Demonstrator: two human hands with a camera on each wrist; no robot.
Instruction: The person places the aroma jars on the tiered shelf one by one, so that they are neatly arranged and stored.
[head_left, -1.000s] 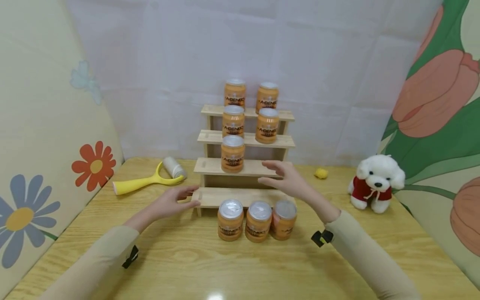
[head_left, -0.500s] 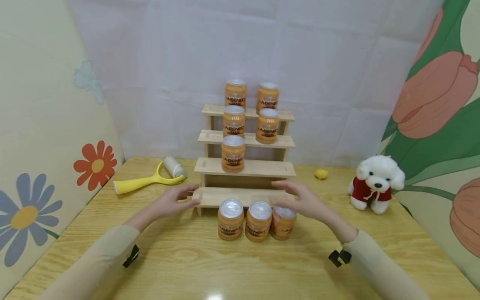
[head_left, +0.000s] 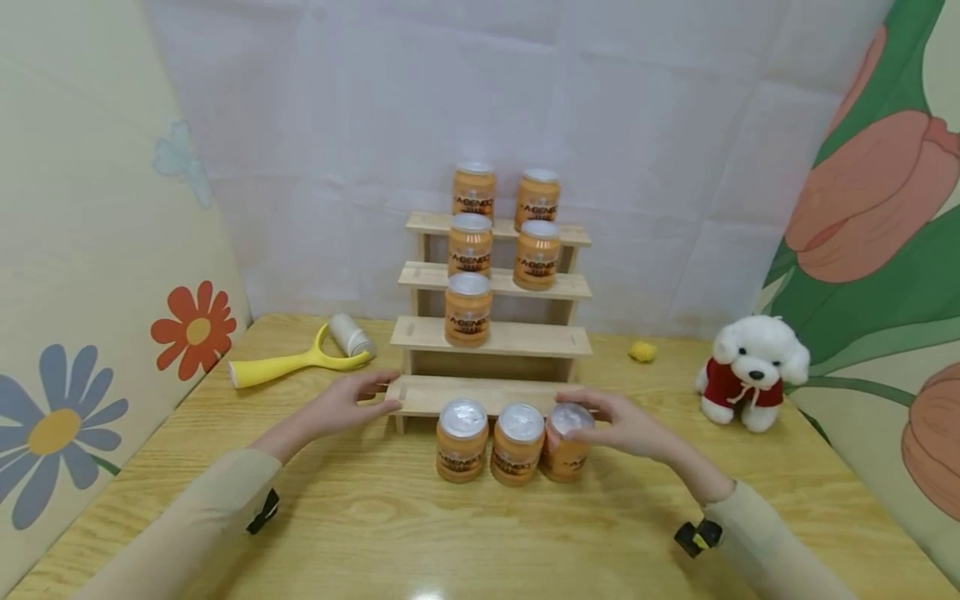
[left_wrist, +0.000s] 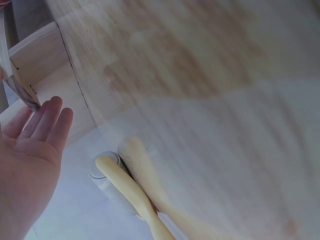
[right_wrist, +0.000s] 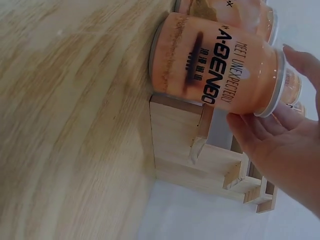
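Three orange cans with silver lids stand in a row on the table in front of a stepped wooden shelf. At the right end of that row, my right hand holds the rightmost can near its lid. In the right wrist view, the thumb is at the rim of this can and the fingers are at its side. The middle can and left can stand beside it. My left hand has its fingers extended at the left end of the lowest step; the left wrist view shows the fingertips against the wood.
Several more orange cans stand on the upper steps. A yellow-handled slingshot-shaped tool with a grey roll lies at the left. A small yellow object and a white plush dog in red sit at the right.
My right hand has come down and towards me from over the upper steps to the rightmost front can and now holds it. My left hand has stayed at the shelf's end.
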